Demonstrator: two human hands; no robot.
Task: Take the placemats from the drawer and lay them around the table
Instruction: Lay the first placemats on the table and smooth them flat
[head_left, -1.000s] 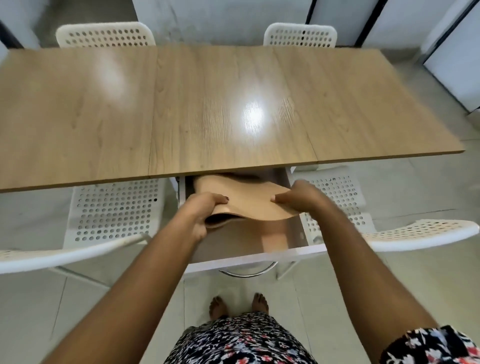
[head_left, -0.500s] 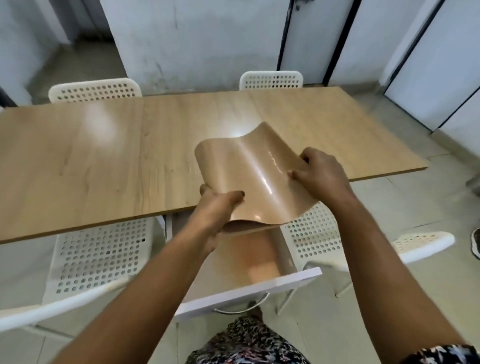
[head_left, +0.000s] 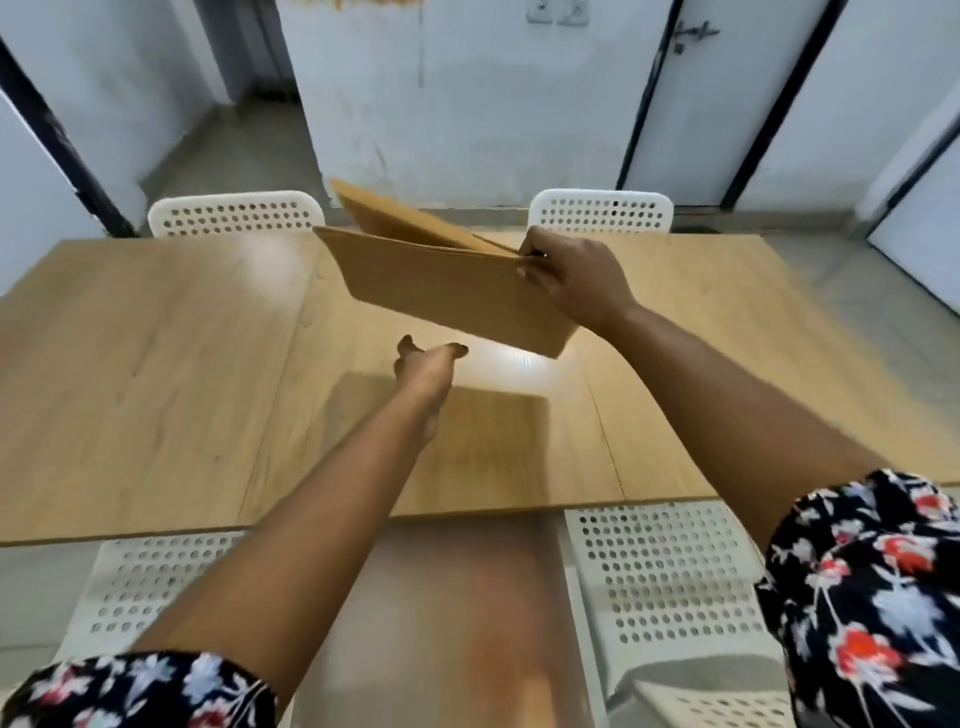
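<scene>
Room: pale, scuffed walls (head_left: 467, 104) are seen beyond the tabletop, with a door (head_left: 691, 98) behind its far right corner and a tiled floor (head_left: 249, 145) running off behind its far left.
Tabletop: a large wood-grain tabletop (head_left: 156, 364) fills the middle of the view; no placemat is seen laid flat on it, and a bright glare patch lies near its centre.
Chairs: four white perforated chairs are seen, two at the far edge of the tabletop (head_left: 236, 213) (head_left: 602, 210) and two tucked at its near edge (head_left: 156, 587) (head_left: 660, 571).
Drawer: the drawer (head_left: 441, 613) is seen pulled out below the near edge of the tabletop, blurred; no placemat can be made out in it.
Placemats: tan placemats (head_left: 447, 291) are held above the centre of the tabletop, clear of it, fanned into at least two sheets; the exact count cannot be told.
Right hand: the right hand (head_left: 571, 275) is closed on the right end of the placemats, above the tabletop's far half.
Left hand: the left hand (head_left: 426, 364) holds nothing, fingers loosely spread, just below the placemats' lower edge.
Progress: the taking-out appears done; the laying appears not yet begun.
Remaining: each sheet is judged to need separating and setting at a place around the tabletop; the drawer is left standing out.
</scene>
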